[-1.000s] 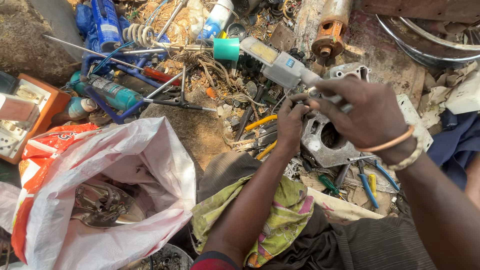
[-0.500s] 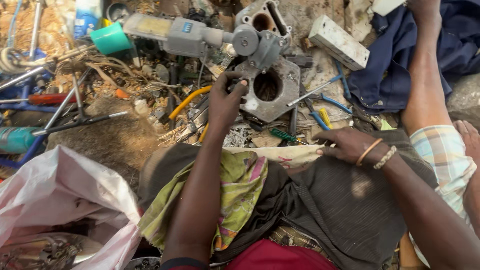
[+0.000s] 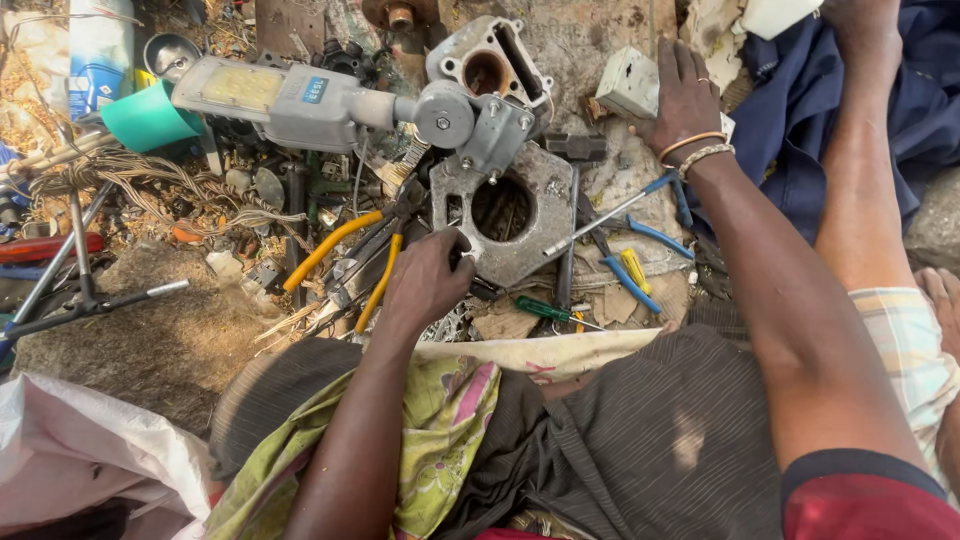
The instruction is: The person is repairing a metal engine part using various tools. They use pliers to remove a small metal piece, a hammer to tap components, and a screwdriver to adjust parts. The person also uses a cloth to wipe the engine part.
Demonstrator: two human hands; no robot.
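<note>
Grey cast-metal plate (image 3: 520, 215) with a round hole lay on the ground beside yellow-handled pliers (image 3: 350, 255). Left hand (image 3: 428, 280) curled its grip on the plate's lower edge; right hand (image 3: 685, 95) rested flat, open, near a small grey box (image 3: 630, 88). Step: steadying the plate, apparently.

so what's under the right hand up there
The right hand lies flat on a pale grey box, whose left part shows. Stony ground surrounds it. What the palm covers cannot be seen.
</note>
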